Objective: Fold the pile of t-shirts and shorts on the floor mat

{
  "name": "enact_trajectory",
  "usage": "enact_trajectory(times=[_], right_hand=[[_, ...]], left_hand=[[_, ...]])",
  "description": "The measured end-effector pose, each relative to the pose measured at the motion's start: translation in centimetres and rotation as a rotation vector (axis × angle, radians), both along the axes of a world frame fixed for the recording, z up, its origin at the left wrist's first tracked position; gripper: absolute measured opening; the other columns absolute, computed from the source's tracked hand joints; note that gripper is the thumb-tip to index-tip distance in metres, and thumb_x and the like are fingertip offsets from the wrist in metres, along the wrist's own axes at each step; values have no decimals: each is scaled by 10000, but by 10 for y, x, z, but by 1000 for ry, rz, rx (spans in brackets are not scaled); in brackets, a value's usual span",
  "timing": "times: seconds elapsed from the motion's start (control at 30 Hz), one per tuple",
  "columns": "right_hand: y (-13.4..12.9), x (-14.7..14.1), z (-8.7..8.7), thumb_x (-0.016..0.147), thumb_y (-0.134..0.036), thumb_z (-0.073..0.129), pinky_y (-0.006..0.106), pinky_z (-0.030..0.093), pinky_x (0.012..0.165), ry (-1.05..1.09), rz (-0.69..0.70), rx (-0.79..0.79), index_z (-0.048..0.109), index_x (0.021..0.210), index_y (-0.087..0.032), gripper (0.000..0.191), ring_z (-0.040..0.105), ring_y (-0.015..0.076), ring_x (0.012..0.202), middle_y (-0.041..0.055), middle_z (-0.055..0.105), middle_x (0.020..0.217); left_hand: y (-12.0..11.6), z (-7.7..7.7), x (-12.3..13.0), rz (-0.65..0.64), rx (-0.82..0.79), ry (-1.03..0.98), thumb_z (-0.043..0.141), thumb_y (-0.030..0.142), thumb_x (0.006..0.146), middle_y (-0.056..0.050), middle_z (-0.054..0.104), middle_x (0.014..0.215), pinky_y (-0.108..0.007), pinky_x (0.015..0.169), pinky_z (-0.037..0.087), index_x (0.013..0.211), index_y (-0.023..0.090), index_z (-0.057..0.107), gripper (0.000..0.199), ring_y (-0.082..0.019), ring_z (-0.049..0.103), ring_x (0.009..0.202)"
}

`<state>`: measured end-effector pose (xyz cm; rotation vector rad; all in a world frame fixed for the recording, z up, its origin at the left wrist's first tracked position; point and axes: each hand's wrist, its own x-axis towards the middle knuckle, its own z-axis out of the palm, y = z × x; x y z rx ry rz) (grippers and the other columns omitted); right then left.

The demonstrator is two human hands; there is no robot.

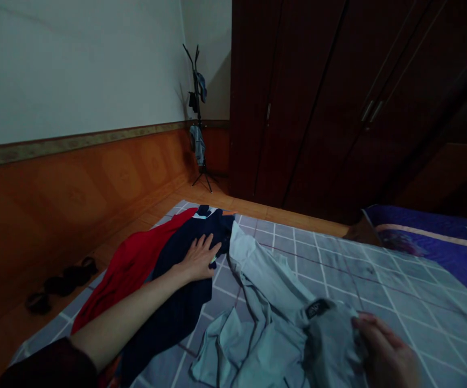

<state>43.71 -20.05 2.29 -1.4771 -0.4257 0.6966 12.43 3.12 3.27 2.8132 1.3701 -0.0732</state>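
Observation:
My left hand [201,258] lies with its fingers spread on a dark navy garment [185,307], near that garment's far end. A red garment [136,256] is spread to the left of the navy one, partly under it. On the right, my right hand [390,350] pinches the edge of a light grey garment [273,302]. This garment is loose and rumpled, with a dark label [318,307] near its darker grey part. All three garments rest on a grey checked bedsheet [338,264].
A purple patterned cover [431,229] lies at the right. Beyond the bed stand a dark wardrobe [298,108] and a black coat rack [197,102] with items hung on it. Dark shoes [61,285] are on the floor at left, beside the orange-panelled wall [83,199].

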Motion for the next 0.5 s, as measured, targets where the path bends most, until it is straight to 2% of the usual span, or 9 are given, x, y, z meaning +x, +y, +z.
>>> enact_trajectory(times=[0.03, 0.1, 0.23, 0.3, 0.37, 0.5], right_hand=[[3, -7, -9, 565, -426, 787, 187, 327, 339, 45, 1, -41, 623, 748, -189, 341, 427, 92, 384, -56, 495, 477], [9, -16, -23, 485, -452, 811, 184, 341, 361, 136, 28, -100, 609, 697, -174, 403, 438, 90, 407, -55, 498, 482], [10, -17, -40, 464, -455, 823, 192, 377, 412, 192, 78, -113, 611, 706, -168, 431, 480, 101, 457, -43, 552, 534], [8, -15, -44, 492, -455, 821, 191, 361, 407, 212, 94, -117, 612, 727, -172, 423, 466, 98, 447, -50, 543, 523], [7, -13, -47, 516, -463, 814, 196, 354, 404, 244, 103, -123, 608, 747, -179, 420, 462, 102, 442, -53, 540, 519], [9, -12, -51, 537, -459, 798, 206, 367, 426, 215, 115, -134, 605, 753, -183, 400, 488, 116, 471, -43, 563, 554]], left_hand=[[4, -3, 0, 18, 17, 14, 653, 141, 700, -182, 281, 1502, -552, 1010, 325, 1424, 225, 364, 784, -398, 350, 1306], [11, 3, -4, 35, 48, 19, 556, 18, 702, -161, 377, 1452, -508, 954, 395, 1398, 236, 414, 743, -358, 468, 1207], [18, 43, -32, 66, 151, -17, 452, -4, 748, -87, 471, 1384, -437, 929, 435, 1333, 261, 507, 645, -298, 507, 1160], [20, 55, -52, 80, 237, -18, 453, 32, 775, -56, 486, 1371, -417, 945, 428, 1304, 286, 539, 593, -281, 499, 1172], [19, 51, -70, 114, 284, 62, 440, 32, 782, -56, 505, 1358, -422, 935, 432, 1290, 286, 557, 580, -283, 500, 1167], [16, 11, -93, 217, 217, 227, 372, 16, 809, -118, 479, 1389, -455, 861, 463, 1314, 227, 536, 571, -303, 503, 1145]])
